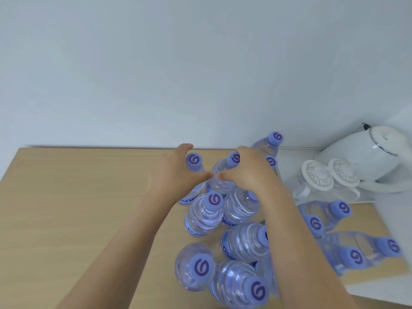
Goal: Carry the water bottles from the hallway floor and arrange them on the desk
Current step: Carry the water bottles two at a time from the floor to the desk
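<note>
A view from above, looking down at a pale wooden desk (78,208) set against a plain white wall (156,63). The left part of the desk is bare wood.

Moving right, 2 bare forearms reach forward from the bottom edge. The left hand (171,175) curls its fingers around an upright bottle with a purple cap (193,160); the cap pokes up just beside the fingers. The right hand (247,170) wraps around the neck and shoulder of a second upright bottle (221,177), its fingers bent over the cap. The 2 thumbs almost meet between these bottles, so each hand has its own bottle directly under it, long axis vertical.

Nearer the viewer, below the hands, stands a tight cluster of about 5 more clear bottles (204,216), all upright, caps up, touching or nearly touching one another. They crowd the space under the wrists, so any pull backward would likely knock them; lifting or sliding toward the far edge looks safer.

Further right, 2 bottles (275,138) stand by the wall behind the right hand. Right again, a second group of 4 bottles (343,208) appears blurred near the desk's right edge. Beyond the desk's far right corner sit 2 glass cups with white lids (317,175) and a white electric kettle (367,157).

Most bottles seem already on the desk; arranging appears to be the step in hand.
</note>
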{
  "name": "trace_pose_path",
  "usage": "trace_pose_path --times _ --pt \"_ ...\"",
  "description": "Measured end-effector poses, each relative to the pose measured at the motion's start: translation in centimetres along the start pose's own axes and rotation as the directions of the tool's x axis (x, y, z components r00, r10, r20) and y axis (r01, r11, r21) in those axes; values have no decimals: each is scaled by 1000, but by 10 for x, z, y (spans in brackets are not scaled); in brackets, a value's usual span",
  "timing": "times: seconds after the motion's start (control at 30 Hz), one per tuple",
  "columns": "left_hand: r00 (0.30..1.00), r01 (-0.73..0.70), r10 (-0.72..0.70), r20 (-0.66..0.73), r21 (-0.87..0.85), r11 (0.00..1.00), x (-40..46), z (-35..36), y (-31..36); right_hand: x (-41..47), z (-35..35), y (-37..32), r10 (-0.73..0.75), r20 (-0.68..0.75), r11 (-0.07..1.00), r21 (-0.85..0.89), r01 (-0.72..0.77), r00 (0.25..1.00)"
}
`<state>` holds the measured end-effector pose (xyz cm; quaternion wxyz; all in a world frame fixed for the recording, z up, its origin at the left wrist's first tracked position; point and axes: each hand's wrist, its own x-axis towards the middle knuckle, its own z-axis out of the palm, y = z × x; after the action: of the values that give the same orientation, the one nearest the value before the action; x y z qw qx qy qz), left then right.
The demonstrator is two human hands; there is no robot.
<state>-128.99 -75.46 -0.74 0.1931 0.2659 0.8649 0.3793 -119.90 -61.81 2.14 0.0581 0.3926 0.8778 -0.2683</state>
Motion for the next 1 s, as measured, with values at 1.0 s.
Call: trace_pose_path --times 1.0 --pt "529 -798 601 599 110 592 -352 344 278 -462 -69 433 563 -408 826 295 -480 719"
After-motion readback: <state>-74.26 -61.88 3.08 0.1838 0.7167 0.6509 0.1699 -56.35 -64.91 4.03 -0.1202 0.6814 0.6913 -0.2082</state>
